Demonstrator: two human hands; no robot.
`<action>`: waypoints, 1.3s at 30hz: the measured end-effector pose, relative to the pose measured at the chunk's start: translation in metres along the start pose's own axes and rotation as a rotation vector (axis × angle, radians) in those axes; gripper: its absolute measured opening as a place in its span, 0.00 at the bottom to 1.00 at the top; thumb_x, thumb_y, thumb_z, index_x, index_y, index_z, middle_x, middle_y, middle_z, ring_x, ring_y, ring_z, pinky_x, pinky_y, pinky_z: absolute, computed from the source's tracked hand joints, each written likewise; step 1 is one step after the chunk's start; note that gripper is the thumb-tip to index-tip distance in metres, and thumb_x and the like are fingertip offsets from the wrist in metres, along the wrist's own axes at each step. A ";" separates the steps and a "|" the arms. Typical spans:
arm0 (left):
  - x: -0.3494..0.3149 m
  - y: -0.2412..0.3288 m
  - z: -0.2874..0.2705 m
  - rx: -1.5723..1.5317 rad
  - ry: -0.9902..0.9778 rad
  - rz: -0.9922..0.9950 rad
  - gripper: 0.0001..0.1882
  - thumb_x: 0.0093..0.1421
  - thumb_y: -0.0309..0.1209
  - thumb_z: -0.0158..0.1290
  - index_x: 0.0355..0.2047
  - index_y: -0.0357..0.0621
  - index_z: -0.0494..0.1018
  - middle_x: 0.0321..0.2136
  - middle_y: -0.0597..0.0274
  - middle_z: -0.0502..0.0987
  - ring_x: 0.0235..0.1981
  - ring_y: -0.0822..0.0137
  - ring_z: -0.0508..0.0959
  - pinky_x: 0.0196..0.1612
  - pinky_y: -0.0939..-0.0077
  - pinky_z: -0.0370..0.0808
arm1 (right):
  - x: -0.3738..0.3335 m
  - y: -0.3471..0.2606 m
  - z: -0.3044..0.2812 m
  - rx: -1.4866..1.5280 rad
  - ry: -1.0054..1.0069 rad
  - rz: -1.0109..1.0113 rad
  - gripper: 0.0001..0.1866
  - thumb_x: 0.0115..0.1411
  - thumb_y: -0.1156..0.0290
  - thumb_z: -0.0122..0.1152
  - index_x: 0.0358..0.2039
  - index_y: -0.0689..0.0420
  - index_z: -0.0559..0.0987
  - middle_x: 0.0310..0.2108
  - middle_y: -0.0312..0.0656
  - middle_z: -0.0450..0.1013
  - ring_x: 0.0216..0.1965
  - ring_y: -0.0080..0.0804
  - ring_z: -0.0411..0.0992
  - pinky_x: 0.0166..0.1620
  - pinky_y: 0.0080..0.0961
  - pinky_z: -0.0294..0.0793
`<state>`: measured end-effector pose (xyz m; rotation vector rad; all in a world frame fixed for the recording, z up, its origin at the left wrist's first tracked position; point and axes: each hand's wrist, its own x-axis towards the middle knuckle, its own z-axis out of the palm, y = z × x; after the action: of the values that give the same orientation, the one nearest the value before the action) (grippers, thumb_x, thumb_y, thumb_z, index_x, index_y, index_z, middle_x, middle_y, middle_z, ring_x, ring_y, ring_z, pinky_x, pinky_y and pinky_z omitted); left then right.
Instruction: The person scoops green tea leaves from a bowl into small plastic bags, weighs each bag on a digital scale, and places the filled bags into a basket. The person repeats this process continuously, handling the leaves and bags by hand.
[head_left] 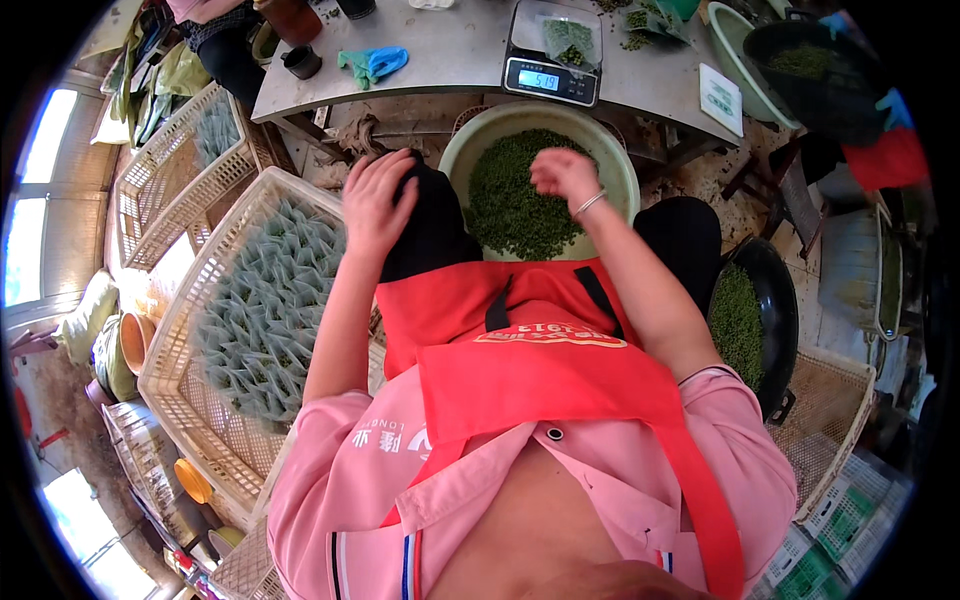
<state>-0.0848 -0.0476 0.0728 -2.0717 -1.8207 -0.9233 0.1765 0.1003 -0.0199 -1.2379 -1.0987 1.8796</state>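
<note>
My left hand (380, 200) is by my left knee, fingers stretched out and nothing seen in them. My right hand (567, 178), with a bracelet at the wrist, hovers over a wide pale green basin (625, 190). Its fingers are curled together; what they hold, if anything, is hidden. A heap of small green berries (520, 195) lies in the basin in front of me. Beyond it, at the edge of the metal table (440, 50), stands a digital scale (552, 82) with a lit display. On the scale lies a clear bag of the green berries (570, 42).
At my left, a large plastic crate (165, 370) holds many filled clear bags (265, 310). A black pan (780, 330) with green berries is at my right. A blue-green glove (375, 65) and dark cup (301, 62) sit on the table. Gloved hands (893, 108) hold a black tub (850, 90).
</note>
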 end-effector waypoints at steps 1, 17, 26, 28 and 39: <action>0.010 0.001 0.015 -0.047 0.008 0.032 0.14 0.51 0.28 0.55 0.40 0.45 0.73 0.42 0.62 0.76 0.45 0.64 0.75 0.53 0.63 0.65 | 0.001 0.031 -0.003 -0.202 -0.096 -0.008 0.09 0.54 0.72 0.58 0.36 0.59 0.77 0.26 0.38 0.75 0.25 0.24 0.74 0.27 0.22 0.74; 0.049 0.009 0.086 -0.235 -0.067 -0.063 0.08 0.52 0.30 0.53 0.34 0.48 0.74 0.27 0.63 0.79 0.31 0.62 0.78 0.41 0.66 0.73 | 0.013 0.142 -0.033 -1.550 -0.463 -0.090 0.10 0.52 0.73 0.50 0.29 0.61 0.79 0.29 0.49 0.77 0.30 0.41 0.76 0.36 0.37 0.76; 0.078 -0.006 0.108 -0.339 -0.154 -0.424 0.10 0.53 0.34 0.52 0.36 0.51 0.76 0.25 0.60 0.79 0.30 0.59 0.79 0.35 0.66 0.74 | -0.021 -0.029 -0.018 -0.910 -0.158 -0.034 0.11 0.54 0.70 0.54 0.38 0.59 0.75 0.30 0.43 0.76 0.25 0.33 0.76 0.32 0.30 0.75; 0.084 -0.008 0.119 -0.353 -0.109 -0.413 0.11 0.54 0.35 0.52 0.36 0.51 0.77 0.26 0.58 0.79 0.29 0.58 0.79 0.34 0.66 0.74 | -0.012 -0.051 -0.014 -1.167 0.304 -0.707 0.14 0.56 0.67 0.53 0.43 0.56 0.74 0.43 0.43 0.73 0.37 0.42 0.74 0.40 0.34 0.74; 0.091 -0.009 0.128 -0.242 0.019 -0.312 0.11 0.51 0.34 0.56 0.36 0.49 0.75 0.27 0.60 0.79 0.31 0.62 0.79 0.37 0.69 0.74 | 0.070 -0.159 0.026 -1.443 0.464 -0.748 0.09 0.53 0.69 0.50 0.32 0.55 0.77 0.50 0.45 0.65 0.37 0.45 0.74 0.37 0.39 0.74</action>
<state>-0.0525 0.0988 0.0248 -1.9277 -2.1562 -1.2951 0.1354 0.2236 0.0979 -1.4303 -2.2642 0.0187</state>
